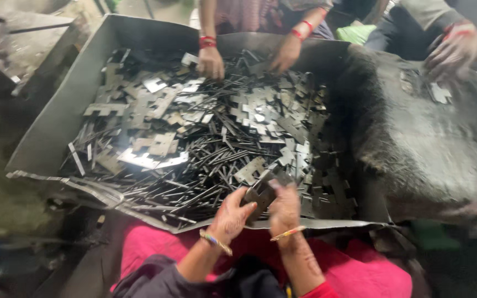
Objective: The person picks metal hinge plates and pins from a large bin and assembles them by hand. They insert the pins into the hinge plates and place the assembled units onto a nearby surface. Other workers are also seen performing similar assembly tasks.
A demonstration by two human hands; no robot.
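Note:
My left hand [232, 215] and my right hand [284, 208] meet at the near edge of a big grey metal tray [62, 118]. Between them they grip a small dark notched metal plate [260, 194], held just above the pile. The tray is heaped with several flat notched metal plates [260, 113] and thin metal rods [194, 165]. Motion blur hides the exact finger positions. Bangles sit on both my wrists.
Across the tray, another person's two hands [211, 62] [286, 52] with red bangles reach into the pile. A third person's hand [452, 52] rests on a dark cloth-covered mound [426, 143] at the right, next to a metal plate [440, 94]. Pink fabric [150, 243] lies under my arms.

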